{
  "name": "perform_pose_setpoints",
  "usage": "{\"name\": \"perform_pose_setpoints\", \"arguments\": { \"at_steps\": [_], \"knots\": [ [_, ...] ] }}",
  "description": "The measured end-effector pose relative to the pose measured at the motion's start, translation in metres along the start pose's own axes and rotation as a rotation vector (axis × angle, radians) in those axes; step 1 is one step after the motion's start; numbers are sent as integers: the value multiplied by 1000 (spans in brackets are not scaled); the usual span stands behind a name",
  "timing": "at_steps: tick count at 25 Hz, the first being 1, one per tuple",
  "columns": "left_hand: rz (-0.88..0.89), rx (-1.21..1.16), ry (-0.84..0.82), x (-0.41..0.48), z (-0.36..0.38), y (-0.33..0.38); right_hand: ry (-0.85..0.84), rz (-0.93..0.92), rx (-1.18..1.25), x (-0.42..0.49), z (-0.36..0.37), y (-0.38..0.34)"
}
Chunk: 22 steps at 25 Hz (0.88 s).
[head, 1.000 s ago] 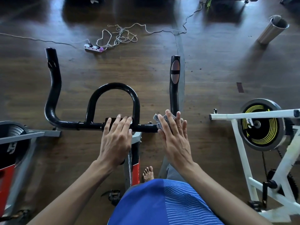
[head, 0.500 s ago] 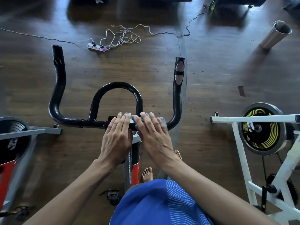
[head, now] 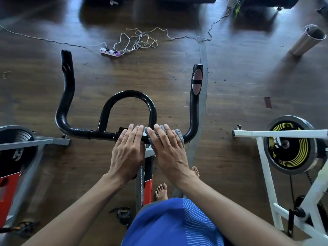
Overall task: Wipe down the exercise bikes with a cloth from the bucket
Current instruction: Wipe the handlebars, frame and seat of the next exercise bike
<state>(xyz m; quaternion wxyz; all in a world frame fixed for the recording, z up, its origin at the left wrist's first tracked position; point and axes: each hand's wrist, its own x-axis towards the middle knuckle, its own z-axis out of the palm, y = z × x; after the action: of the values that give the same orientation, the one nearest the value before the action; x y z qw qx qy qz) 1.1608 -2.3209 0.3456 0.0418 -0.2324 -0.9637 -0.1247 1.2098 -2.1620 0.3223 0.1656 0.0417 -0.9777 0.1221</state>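
The black handlebar (head: 65, 110) of a red and grey exercise bike (head: 147, 174) stretches across the middle of the view. My right hand (head: 168, 148) lies flat on a grey cloth (head: 178, 134) and presses it onto the crossbar, just right of the centre loop. My left hand (head: 128, 150) rests palm down on the bar's middle clamp, fingers together, touching the right hand's side. No bucket is in view.
A white bike with a yellow-marked flywheel (head: 291, 146) stands at the right, another red and grey bike (head: 16, 157) at the left. A power strip (head: 110, 52) with tangled white cords lies on the wooden floor ahead. A metal cylinder (head: 308, 39) stands far right. My bare feet (head: 161, 191) are below.
My right hand slid the cloth left along the crossbar from the right bend to beside the centre loop. The left hand stayed on the clamp.
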Motion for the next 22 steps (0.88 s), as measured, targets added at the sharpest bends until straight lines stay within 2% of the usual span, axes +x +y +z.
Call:
{"name": "perform_pose_setpoints", "arguments": {
  "at_steps": [3,5,7,12,16,22],
  "knots": [
    [-21,-23,-4,1,0,1,-30,-89,55,-1,-12,18],
    [-66,-56,3,4,-1,6,-61,-75,170,2,-26,34],
    [-103,-90,15,9,-1,15,2,-12,217,14,-37,56],
    [-102,-207,-18,40,0,34,182,110,132,82,-49,126],
    [-69,-213,-83,53,7,37,86,156,160,129,-42,134],
    [-16,-145,-95,48,15,31,-29,132,165,88,-23,126]
  ]
}}
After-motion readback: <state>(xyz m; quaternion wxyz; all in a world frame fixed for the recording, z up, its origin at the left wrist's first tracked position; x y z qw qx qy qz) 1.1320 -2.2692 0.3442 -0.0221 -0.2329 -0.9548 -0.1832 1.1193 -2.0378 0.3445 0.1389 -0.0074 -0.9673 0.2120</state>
